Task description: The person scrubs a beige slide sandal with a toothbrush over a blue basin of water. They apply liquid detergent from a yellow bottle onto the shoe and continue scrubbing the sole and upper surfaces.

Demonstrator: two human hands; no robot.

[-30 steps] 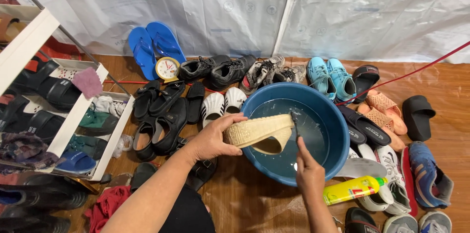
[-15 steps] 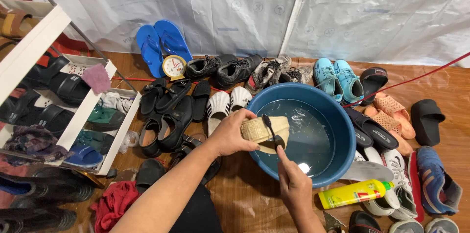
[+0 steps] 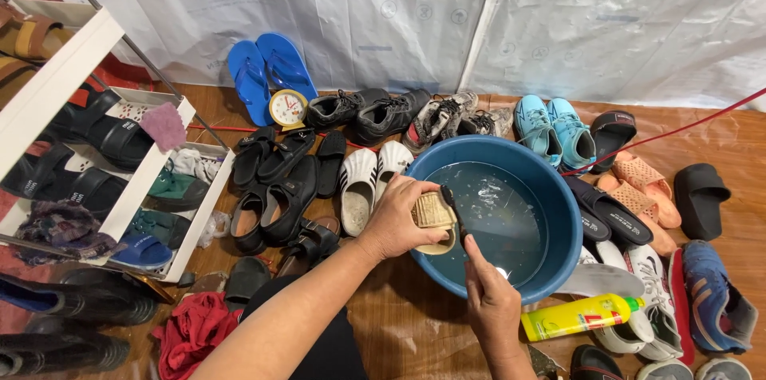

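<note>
Dozens of shoes lie spread over the brown floor (image 3: 415,332), and at the far left a white slatted shoe rack (image 3: 96,148) holds black slides and dark sandals. Just right of the rack, a pair of bright blue rubber flip-flops (image 3: 267,73) rests against the white plastic sheeting, with a small round yellow-rimmed clock (image 3: 288,108) standing below them. A crumpled red cloth (image 3: 194,330) lies on the floor near the bottom edge. Next come black strap sandals (image 3: 275,188) and a pair of white ridged clogs (image 3: 369,180).

The left hand (image 3: 396,220) is curled closed around a tan woven shoe (image 3: 435,220), holding it at the near left rim of a round blue plastic basin (image 3: 558,220) filled with water. The right hand (image 3: 491,300), just below, is closed around the handle of a dark brush (image 3: 452,208), whose head touches the shoe over the water.

Right of the basin, a yellow plastic bottle with a green cap (image 3: 578,316) lies on its side on the floor, near white sneakers. Behind the basin stand turquoise lace-up sneakers (image 3: 554,128), and farther right lie orange perforated sandals (image 3: 642,188) and a black slide (image 3: 700,200).
</note>
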